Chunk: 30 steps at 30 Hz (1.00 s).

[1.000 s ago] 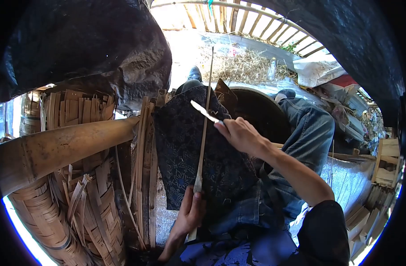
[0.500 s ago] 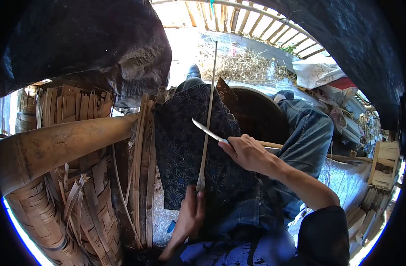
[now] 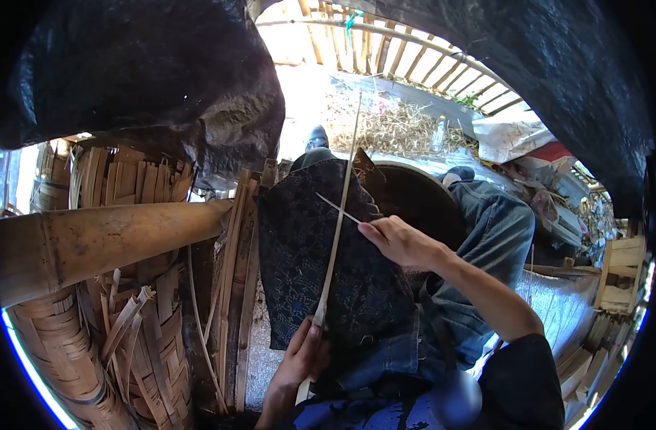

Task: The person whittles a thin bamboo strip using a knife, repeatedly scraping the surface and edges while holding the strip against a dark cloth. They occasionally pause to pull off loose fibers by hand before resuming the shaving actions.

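Note:
My left hand (image 3: 301,357) is closed round the lower part of a long, thin bamboo strip (image 3: 333,261), thumb on top. A short pale end sticks out below the fist, and the strip runs up and away, narrowing towards its far tip. My right hand (image 3: 405,242) grips a knife (image 3: 335,206), its handle mostly hidden by the fingers. The narrow blade crosses the strip, pointing up and left, and shows nearly edge-on. A dark blue patterned cloth (image 3: 292,276) lies over my lap beneath both.
Thick bamboo pole (image 3: 120,233) juts in from the left above woven bamboo rolls (image 3: 73,351). Upright slats (image 3: 235,301) stand beside the cloth. Dark plastic sheeting (image 3: 156,79) hangs overhead. Shavings (image 3: 392,129) cover the ground ahead, near a bottle (image 3: 439,134). A dark round container (image 3: 414,197) sits between my legs.
The strip has been drawn back and its end now shows below my left fist. The knife has turned from showing its flat side to nearly edge-on, and the view has shifted slightly.

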Motion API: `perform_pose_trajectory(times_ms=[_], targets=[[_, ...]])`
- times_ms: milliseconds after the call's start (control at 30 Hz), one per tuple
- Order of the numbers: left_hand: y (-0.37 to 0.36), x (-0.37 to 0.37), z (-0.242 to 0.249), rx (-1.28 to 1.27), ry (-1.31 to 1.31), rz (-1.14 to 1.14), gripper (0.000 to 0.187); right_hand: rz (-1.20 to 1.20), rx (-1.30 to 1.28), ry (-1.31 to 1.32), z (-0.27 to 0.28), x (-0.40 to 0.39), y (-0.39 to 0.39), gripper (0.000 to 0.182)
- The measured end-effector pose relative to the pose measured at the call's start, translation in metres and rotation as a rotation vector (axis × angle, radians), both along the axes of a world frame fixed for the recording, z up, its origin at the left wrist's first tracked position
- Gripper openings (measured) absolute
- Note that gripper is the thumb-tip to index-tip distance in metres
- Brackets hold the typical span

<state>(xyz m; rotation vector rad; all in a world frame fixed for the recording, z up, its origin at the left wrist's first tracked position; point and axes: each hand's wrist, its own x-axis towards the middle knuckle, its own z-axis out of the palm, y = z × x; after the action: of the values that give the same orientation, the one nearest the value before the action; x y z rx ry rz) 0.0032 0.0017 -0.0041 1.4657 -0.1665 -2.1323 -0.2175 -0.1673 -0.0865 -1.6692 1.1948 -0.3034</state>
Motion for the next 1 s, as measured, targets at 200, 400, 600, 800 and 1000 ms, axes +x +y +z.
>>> perform_pose_trajectory(times_ms=[200, 400, 600, 800, 1000], targets=[[0.008, 0.002, 0.004, 0.059, 0.297, 0.207, 0.026, 0.065, -0.128, 0.027, -0.008, 0.003, 0.008, 0.047], [0.024, 0.006, 0.023, 0.180, 0.341, 0.246, 0.026, 0.002, -0.095, 0.151, -0.027, 0.003, -0.013, 0.047], [0.038, 0.009, 0.041, 0.229, 0.330, 0.294, 0.027, -0.027, -0.192, 0.054, -0.042, -0.002, -0.028, 0.043], [0.069, 0.007, 0.059, 0.543, 0.031, 0.402, 0.024, 0.147, -0.474, 0.005, -0.089, -0.012, -0.056, 0.051], [0.071, 0.008, 0.064, 0.463, 0.073, 0.425, 0.023, -0.001, 0.096, 0.286, -0.087, -0.012, -0.126, 0.063]])
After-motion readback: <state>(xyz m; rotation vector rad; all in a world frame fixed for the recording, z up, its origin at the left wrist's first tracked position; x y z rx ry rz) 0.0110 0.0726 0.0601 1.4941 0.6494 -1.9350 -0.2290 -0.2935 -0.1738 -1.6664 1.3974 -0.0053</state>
